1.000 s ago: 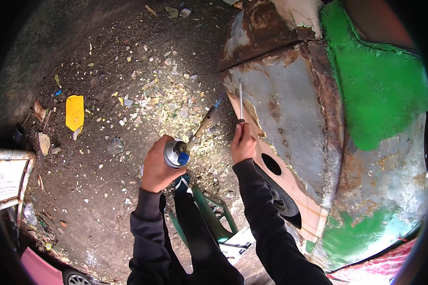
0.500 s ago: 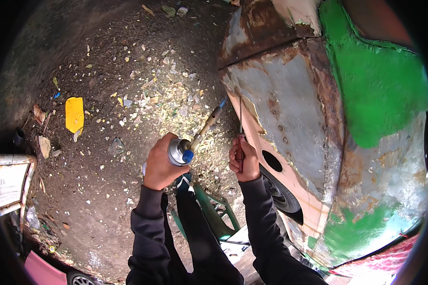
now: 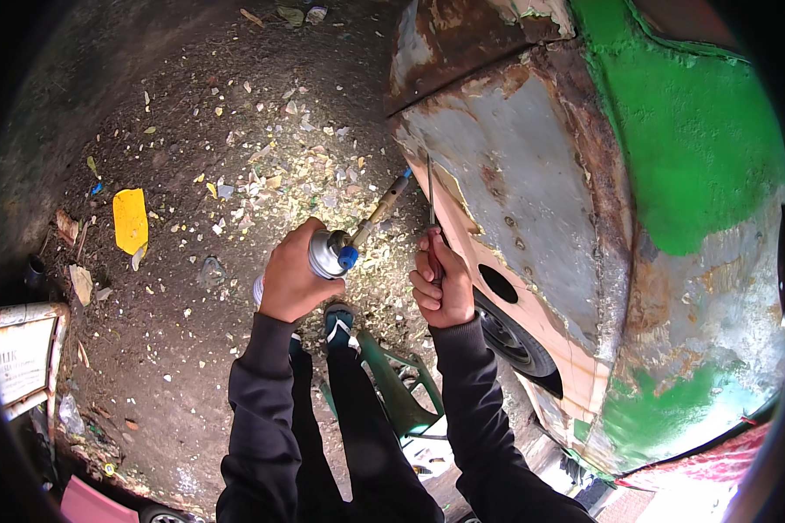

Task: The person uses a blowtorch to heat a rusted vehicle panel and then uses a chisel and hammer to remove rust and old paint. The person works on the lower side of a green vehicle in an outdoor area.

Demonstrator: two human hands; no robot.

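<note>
Two dark sleeves come up from below. The person's left hand [image 3: 290,277] is curled round the silver can of a gas torch [image 3: 324,254], closed to the can's width. The right hand [image 3: 449,286] is closed in a narrow grip on the dark handle of a screwdriver [image 3: 431,196], thumb and fingers wrapped about it.

The car body [image 3: 532,179] lies ahead and to the right, its rusty grey panel running from upper left to lower right. The right hand is the nearer of the two to it. The torch tube slants forward and rightward from the left hand, with its small blue flame [image 3: 407,173] just beside the panel's ragged lower edge. The screwdriver points almost straight ahead, its shaft next to the flame on the car's side. Its tip lines up with that edge; whether they touch cannot be told.

Below the edge runs a pale pinkish strip [image 3: 469,237] with a dark oval hole, and a wheel [image 3: 513,343] shows beneath. A shoe [image 3: 338,324] and a green frame [image 3: 394,388] stand under the arms. Pale chips [image 3: 275,181] litter the dirt beyond the torch. Farther left lie a yellow scrap [image 3: 131,222] and a rusty-framed white board [image 3: 17,359].
</note>
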